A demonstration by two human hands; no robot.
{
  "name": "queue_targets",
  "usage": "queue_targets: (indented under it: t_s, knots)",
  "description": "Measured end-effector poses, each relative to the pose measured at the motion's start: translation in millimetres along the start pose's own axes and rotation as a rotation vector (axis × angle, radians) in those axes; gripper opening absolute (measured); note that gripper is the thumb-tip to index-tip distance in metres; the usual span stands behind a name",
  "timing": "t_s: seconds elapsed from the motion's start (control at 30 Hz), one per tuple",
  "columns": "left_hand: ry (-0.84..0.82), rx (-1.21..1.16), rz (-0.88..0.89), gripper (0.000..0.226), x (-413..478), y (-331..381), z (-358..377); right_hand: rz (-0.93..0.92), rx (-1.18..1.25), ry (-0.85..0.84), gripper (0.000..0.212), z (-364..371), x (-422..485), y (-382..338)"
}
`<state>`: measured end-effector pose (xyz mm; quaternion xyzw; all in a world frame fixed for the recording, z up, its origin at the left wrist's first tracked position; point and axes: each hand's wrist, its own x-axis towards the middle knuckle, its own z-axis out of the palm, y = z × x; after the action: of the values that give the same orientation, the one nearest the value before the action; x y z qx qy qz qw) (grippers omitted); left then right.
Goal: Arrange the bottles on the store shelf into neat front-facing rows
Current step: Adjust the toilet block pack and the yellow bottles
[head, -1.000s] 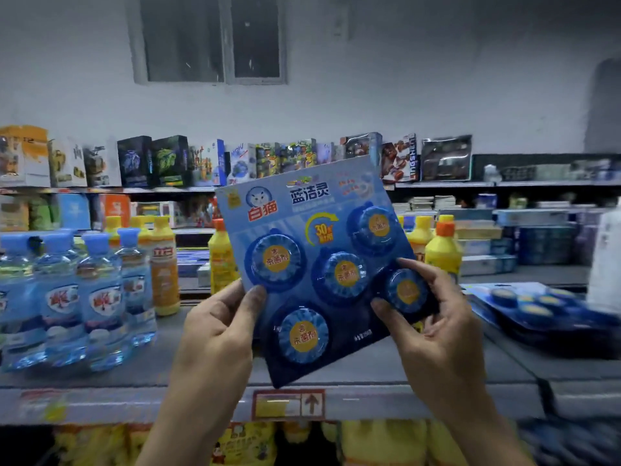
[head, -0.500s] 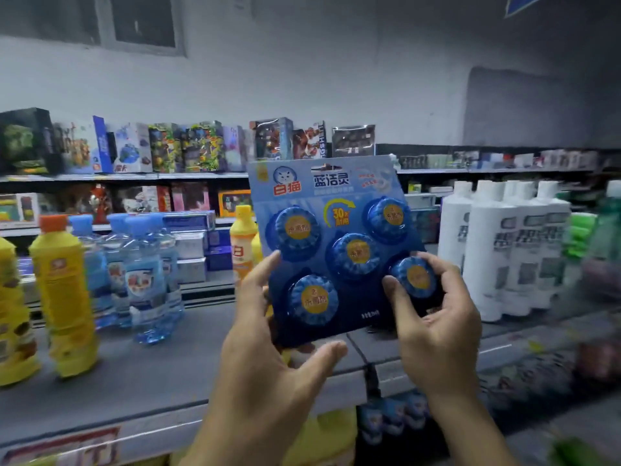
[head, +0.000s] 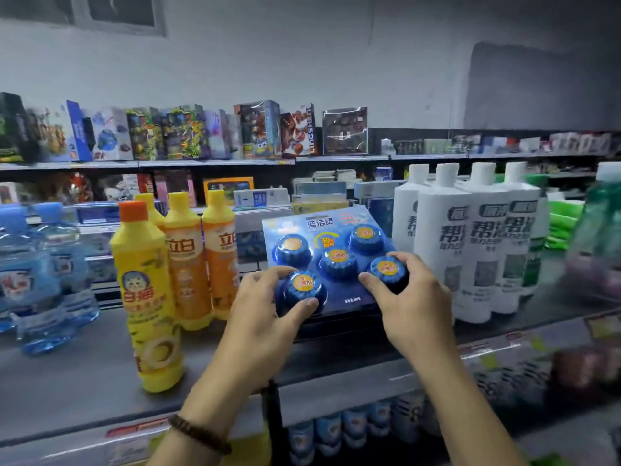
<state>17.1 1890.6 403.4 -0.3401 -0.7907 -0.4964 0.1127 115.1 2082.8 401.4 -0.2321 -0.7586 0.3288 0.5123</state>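
Note:
A blue blister pack [head: 327,242] of round toilet-cleaner tablets leans back on the grey shelf [head: 77,375], resting on a dark stack beneath it. My left hand [head: 265,317] grips its lower left tablet and my right hand [head: 410,297] grips the lower right one. Left of the pack stand yellow detergent bottles [head: 148,297] and two orange-labelled ones [head: 188,260]. Right of it stands a row of white bottles [head: 470,250] with dark lettering, labels facing front.
Blue water bottles [head: 37,274] stand at the far left of the shelf. Toy boxes [head: 188,132] line the far wall shelf. A blurred green bottle [head: 601,223] is at the right edge. More blue items [head: 336,432] sit on the shelf below.
The pack has come down from an upright hold in the air to lean on the shelf between the yellow and white bottles. My left hand has closed on its lower left tablet.

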Motion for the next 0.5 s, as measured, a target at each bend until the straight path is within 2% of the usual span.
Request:
queue_targets:
  t_s: [0.23, 0.3, 0.4, 0.5]
  knots:
    - [-0.042, -0.016, -0.155, 0.033, 23, -8, 28, 0.064, -0.075, -0.186, 0.046, 21, 24, 30]
    - [-0.051, -0.002, -0.194, 0.037, 24, -11, 34, 0.085, -0.147, -0.257, 0.047, 23, 23, 37]
    - [-0.050, 0.008, -0.243, 0.045, 25, -11, 36, 0.060, -0.141, -0.260, 0.049, 25, 18, 41]
    - [-0.057, 0.001, -0.252, 0.038, 23, -11, 37, 0.013, -0.119, -0.245, 0.051, 23, 15, 40]
